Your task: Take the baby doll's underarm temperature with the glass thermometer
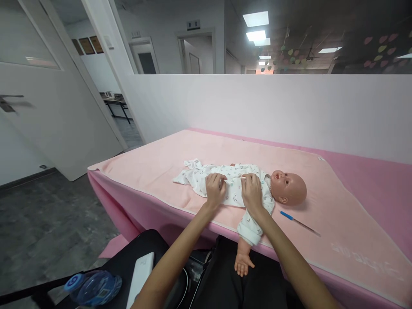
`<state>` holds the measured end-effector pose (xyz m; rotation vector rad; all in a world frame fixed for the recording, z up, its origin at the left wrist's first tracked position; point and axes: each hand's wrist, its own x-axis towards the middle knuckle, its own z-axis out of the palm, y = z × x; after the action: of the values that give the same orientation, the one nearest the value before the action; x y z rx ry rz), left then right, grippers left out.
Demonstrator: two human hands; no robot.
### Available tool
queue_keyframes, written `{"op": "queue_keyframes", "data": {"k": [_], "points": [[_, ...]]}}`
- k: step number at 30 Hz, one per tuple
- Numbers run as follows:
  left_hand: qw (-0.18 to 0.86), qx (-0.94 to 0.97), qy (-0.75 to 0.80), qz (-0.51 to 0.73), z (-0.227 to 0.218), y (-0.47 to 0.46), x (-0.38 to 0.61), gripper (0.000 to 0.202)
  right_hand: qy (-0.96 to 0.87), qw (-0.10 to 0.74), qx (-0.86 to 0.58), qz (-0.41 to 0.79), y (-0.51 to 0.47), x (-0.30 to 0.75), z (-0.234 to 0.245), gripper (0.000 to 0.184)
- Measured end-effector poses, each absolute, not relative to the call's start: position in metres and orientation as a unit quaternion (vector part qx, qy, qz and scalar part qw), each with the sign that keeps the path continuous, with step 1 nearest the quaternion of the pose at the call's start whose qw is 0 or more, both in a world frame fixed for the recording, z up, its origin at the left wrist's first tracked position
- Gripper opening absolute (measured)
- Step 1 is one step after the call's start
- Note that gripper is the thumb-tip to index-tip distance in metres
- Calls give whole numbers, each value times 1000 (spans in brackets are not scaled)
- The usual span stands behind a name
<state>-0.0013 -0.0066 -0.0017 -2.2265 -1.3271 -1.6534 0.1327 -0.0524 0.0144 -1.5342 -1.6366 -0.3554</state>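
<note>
A baby doll (286,186) lies on its back on a pink towel (180,159), head to the right, dressed in a white printed romper (231,191). My left hand (215,189) rests on the romper over the doll's belly, fingers curled and pinching the fabric. My right hand (252,192) lies on the chest, fingers bent onto the cloth near the front opening. One doll arm (244,253) hangs off the table's near edge.
A thin stick with a blue tip (298,221) lies on the towel right of the doll. A white partition wall (273,107) backs the table. Below left sit a blue water bottle (93,287) and a white device (140,274) on a black surface.
</note>
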Motion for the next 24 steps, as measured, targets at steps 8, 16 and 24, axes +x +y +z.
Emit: {"op": "queue_keyframes", "data": {"k": [8,16,24], "points": [[5,-788,-349,-506,-1,-9,-1,17,-565,463,-673,-112,-163,193,-10,20],[-15,-810,-341,-477,-1,-8,2,18,-475,240,-826,-185,-223,280,-45,39],[-19,-811,-349,-468,0,-8,2,17,-341,405,-847,48,-242,264,5,43]]}}
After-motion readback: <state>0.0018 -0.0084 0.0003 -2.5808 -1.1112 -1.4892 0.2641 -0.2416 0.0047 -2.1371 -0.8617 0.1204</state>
